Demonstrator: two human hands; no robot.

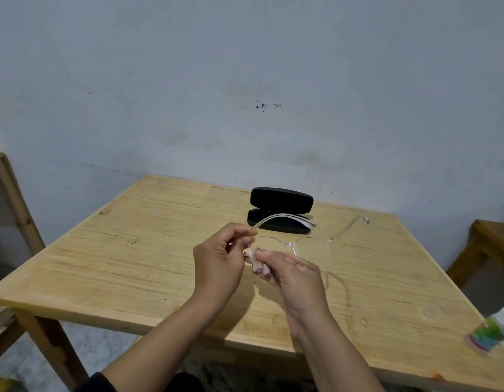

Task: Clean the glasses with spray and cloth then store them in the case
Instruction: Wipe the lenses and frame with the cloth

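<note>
Clear-framed glasses (301, 246) are held above the wooden table (137, 258), arms unfolded and pointing away from me. My left hand (219, 258) pinches the frame at its left hinge. My right hand (296, 275) grips a small pinkish cloth (256, 263) pressed against the left lens. A black glasses case (280, 209) lies open at the table's back, lid raised; one arm of the glasses crosses in front of it. A spray bottle (491, 332) with a colourful label lies at the table's right edge, partly cut off by the frame.
A pale wall rises just behind the table. A wooden frame (10, 199) stands at the left and a low wooden piece (488, 244) at the right. A clear round cap (431, 312) rests near the bottle.
</note>
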